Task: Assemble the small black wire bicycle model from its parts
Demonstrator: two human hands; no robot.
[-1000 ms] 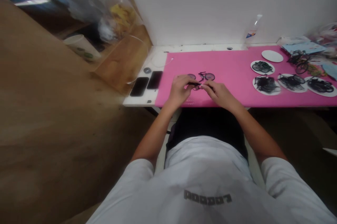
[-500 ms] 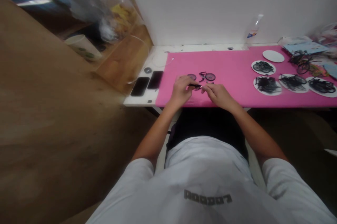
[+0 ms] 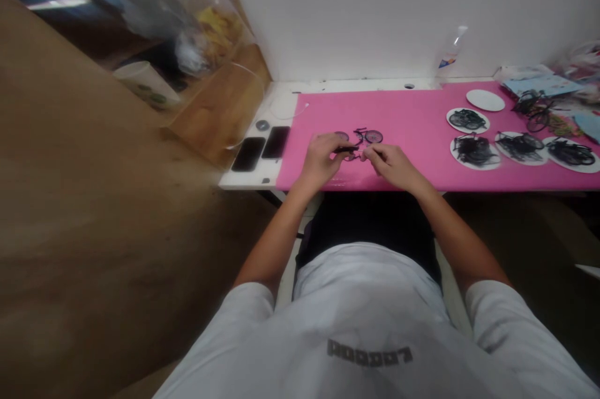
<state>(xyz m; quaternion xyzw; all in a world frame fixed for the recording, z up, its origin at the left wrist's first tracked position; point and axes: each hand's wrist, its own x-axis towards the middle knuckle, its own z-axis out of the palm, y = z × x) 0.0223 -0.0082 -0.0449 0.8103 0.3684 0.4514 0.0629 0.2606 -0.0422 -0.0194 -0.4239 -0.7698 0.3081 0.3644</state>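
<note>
Near the front of the pink mat, my left hand is closed on a small dark part that points toward my right hand. My right hand is pinched just to the right of that part's tip; whatever lies between its fingertips is too small to make out. Just beyond my hands lies a miniature bicycle wheel with a dark frame piece. A second small wheel is partly hidden behind my left hand. More thin dark pieces show between my hands.
On the right, several white plates hold dark miniature bicycle parts, and one bare plate stands behind them. A dark model bicycle is beside packets. Two black phones lie at the left edge. A clear bottle stands by the wall.
My right hand has drawn slightly away from the dark part, leaving a small gap. The left hand stays nearly in place.
</note>
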